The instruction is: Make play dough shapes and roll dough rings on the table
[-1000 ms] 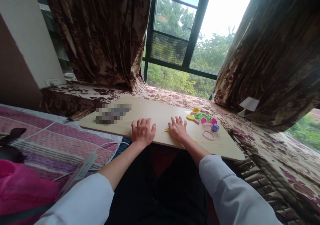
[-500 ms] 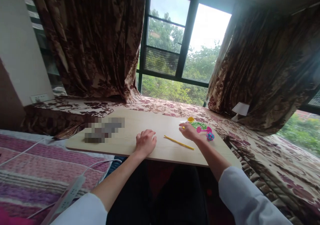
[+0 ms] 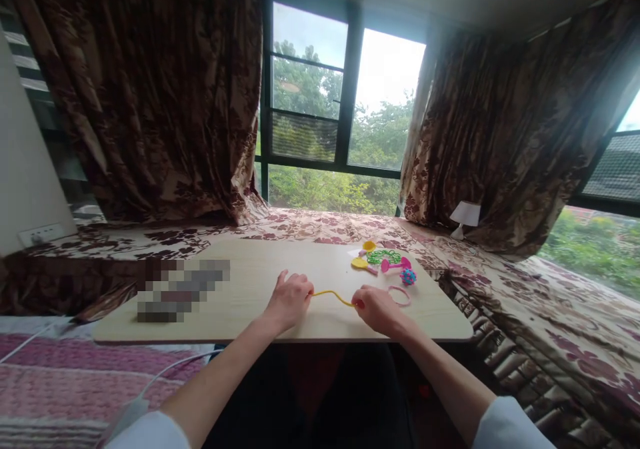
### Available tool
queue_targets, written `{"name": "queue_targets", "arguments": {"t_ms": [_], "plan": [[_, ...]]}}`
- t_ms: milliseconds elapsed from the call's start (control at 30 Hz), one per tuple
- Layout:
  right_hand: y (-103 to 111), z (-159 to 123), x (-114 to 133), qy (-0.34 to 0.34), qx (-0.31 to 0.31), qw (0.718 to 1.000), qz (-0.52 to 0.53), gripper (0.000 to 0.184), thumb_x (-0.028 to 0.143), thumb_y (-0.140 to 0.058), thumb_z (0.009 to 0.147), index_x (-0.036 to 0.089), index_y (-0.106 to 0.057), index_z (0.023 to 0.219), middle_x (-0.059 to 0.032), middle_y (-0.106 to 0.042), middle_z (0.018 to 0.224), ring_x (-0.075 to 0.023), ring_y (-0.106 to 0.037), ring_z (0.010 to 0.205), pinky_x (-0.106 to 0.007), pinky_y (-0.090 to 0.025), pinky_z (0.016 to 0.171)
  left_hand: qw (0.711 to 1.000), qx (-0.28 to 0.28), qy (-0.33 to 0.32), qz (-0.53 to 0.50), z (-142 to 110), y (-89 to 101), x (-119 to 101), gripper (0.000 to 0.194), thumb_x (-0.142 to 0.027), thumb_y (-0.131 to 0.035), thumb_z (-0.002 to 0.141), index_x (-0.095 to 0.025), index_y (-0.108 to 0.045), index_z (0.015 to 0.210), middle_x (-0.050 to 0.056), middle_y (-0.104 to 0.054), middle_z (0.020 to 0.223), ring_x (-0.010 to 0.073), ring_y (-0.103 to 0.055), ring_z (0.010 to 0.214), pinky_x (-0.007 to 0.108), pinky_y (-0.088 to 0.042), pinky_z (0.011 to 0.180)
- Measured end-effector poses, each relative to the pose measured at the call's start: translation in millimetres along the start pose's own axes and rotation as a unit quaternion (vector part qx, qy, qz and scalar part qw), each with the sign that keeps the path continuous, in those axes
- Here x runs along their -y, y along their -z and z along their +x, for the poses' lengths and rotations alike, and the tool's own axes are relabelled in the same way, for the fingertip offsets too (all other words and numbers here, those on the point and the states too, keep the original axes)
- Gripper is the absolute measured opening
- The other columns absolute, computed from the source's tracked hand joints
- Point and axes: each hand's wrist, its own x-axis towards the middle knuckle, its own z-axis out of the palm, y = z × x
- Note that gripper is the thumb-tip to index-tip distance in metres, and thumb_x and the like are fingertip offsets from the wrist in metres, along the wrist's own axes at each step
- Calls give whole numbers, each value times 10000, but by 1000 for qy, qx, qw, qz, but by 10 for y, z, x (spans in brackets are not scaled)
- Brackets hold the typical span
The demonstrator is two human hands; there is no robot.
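While the left hand (image 3: 291,299) and right hand (image 3: 375,308) clamp their fingers on the yellow cord (image 3: 330,292), its wavy span runs left to right between them.

Cord (image 3: 332,294) between person's left hand (image 3: 291,300) and right hand (image 3: 373,309), towards front of table (image 3: 240,319).
Ring (image 3: 409,295) just right of right hand; ball (image 3: 409,276) behind ring; blurred object (image 3: 185,292) at table's left; lamp (image 3: 466,214) on ledge (image 3: 310,220), back right; window (image 3: 310,136) behind.

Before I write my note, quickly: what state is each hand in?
Left hand: closed, fingertips holding the yellow string.
Right hand: closed, holding the same string, which curves between the two.
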Motion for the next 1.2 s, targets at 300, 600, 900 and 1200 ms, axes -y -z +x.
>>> {"name": "queue_targets", "arguments": {"t_ms": [300, 600, 900, 1200], "plan": [[67, -270, 222, 30, -40, 999, -17, 305, 209, -365, 844, 202, -593, 1047, -78, -591, 1062, -191, -525, 986, -292, -360, 845, 1000, 19, -3, 17, -351, 89, 65, 300, -271, -370, 814, -243, -598, 1006, 62, -587, 1113, 201, -497, 1056, 422, -210, 1016], [-253, -507, 340, 85, -2, 996, 3, 654, 554, -258, 857, 162, -221, 1378, -90, -261, 1418, -215, -170, 1312, -415, -65, 1065, 983, 178, -31, -43, -481, -84, -221, 688, -613, -200, 798, -225, -212, 1366, 55, -222, 1438, 191, -164, 1326, 409, -90, 1072], [-205, -589, 357, 99, -6, 995, 1, 713, 597, -327, 805, 165, -248, 1366, -97, -271, 1414, -240, -175, 1309, -435, -42, 1061, 981, 186, -31, -34, -511, -56, -265, 773, -667, -260, 742, -216, -208, 1368, 79, -211, 1439, 215, -164, 1326, 441, -77, 1065], [-243, -564, 309, 99, -3, 995, -14, 850, 575, -507, 688, 145, -235, 1369, -110, -272, 1412, -267, -122, 1316, -448, -53, 1056, 984, 169, -45, -18, -577, -71, -254, 837, -653, -395, 681, -200, -222, 1364, 93, -233, 1432, 225, -162, 1326, 432, -53, 1070]]}}
